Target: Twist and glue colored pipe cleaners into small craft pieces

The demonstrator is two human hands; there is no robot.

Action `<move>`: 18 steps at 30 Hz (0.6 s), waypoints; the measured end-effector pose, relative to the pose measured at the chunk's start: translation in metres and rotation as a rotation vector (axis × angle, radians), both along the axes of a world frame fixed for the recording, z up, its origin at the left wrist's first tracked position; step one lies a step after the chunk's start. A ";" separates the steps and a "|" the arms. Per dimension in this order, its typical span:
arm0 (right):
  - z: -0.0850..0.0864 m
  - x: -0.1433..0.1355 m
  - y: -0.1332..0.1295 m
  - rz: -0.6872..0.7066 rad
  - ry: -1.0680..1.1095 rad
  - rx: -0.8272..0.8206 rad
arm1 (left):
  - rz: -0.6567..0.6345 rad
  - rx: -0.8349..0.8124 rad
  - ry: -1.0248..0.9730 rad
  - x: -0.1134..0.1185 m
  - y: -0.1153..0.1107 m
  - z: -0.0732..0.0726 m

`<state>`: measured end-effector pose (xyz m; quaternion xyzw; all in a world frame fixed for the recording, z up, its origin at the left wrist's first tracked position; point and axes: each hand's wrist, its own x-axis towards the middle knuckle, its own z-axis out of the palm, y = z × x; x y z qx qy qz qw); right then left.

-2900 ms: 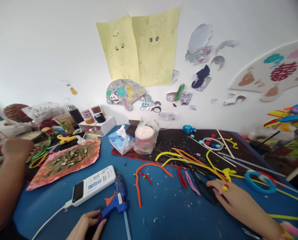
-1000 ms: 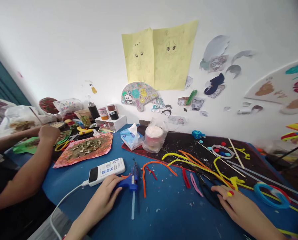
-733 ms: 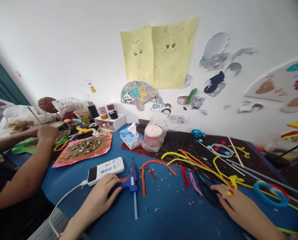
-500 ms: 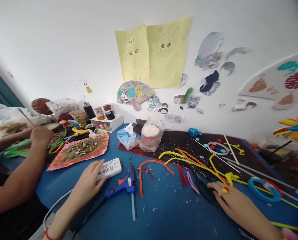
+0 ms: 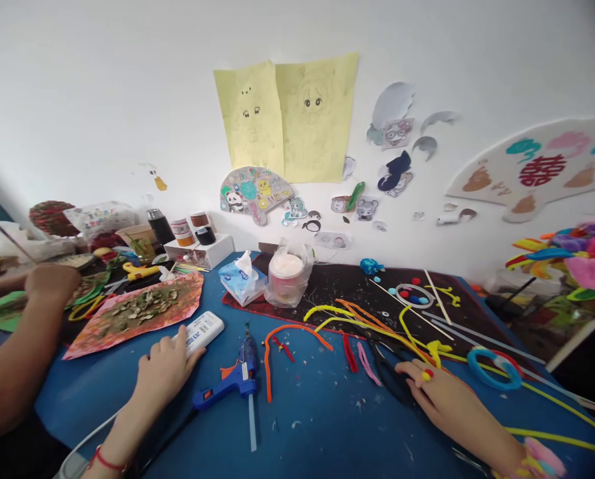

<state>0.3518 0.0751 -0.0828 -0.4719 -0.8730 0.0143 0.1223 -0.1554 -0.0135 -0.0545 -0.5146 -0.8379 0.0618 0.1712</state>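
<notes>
Left hand (image 5: 164, 362) lies loosely over the white rectangular power bank (image 5: 203, 330) at ten o'clock of the blue plastic glue gun (image 5: 230, 384); rigid, probably smooth, best gripped along its sides; right hand (image 5: 440, 398) lies flat on black scissors (image 5: 388, 374)

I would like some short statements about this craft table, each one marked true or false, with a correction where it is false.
1. The left hand rests on the white power bank. True.
2. The blue glue gun is held in the right hand. False: it lies on the blue table, with no hand on it.
3. The right hand lies flat over the black scissors. True.
4. The tissue pack stands to the right of the bagged white tub. False: it stands to the left of the tub.
5. Another person's hand is at the far left of the table. True.
</notes>
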 end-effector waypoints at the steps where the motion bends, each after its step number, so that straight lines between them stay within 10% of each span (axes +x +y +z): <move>1: 0.001 0.000 0.000 0.004 0.008 -0.005 | -0.008 -0.022 -0.025 0.002 0.002 0.005; 7: 0.010 -0.003 -0.004 0.013 0.065 -0.057 | -0.274 -0.103 -0.141 0.038 0.036 0.042; 13: 0.020 -0.005 -0.009 0.073 0.095 -0.045 | -0.556 -0.102 -0.219 0.101 0.097 0.048; 18: 0.029 0.019 0.004 -0.085 0.224 0.290 | -0.634 -0.001 -0.252 0.117 0.136 0.063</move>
